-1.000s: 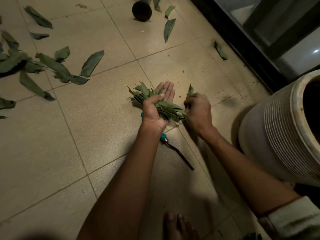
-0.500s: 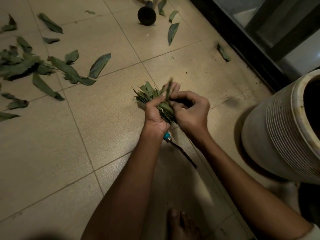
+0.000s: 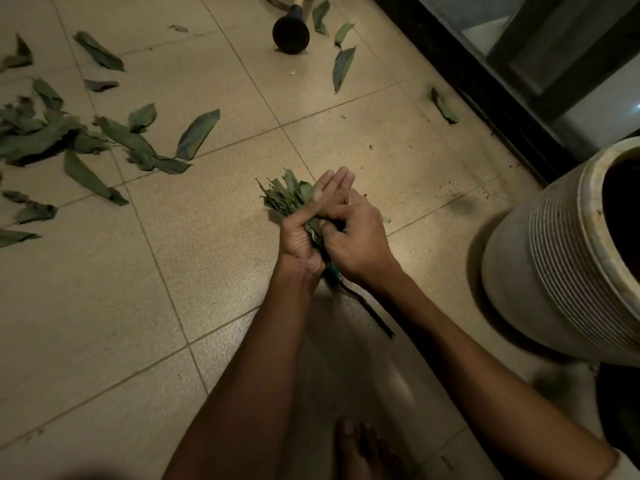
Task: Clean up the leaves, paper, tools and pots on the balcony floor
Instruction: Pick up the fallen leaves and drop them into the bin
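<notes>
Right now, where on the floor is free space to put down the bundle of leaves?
Bare tiles lie left of the left hand, below the scattered leaves. The strip between the right hand and the ribbed pot is narrow, with a blue-handled tool there.

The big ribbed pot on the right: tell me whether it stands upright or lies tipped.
Upright. The ribbed pot shows its rim and dark mouth facing up, its base on the tiled floor.

The beige tiled balcony floor (image 3: 104, 306) carries scattered green leaves (image 3: 138, 143) at the left, a black-headed mallet (image 3: 291, 32) at the top, a teal-handled tool (image 3: 367, 310) and a ribbed pale ceramic pot (image 3: 554, 271).
</notes>
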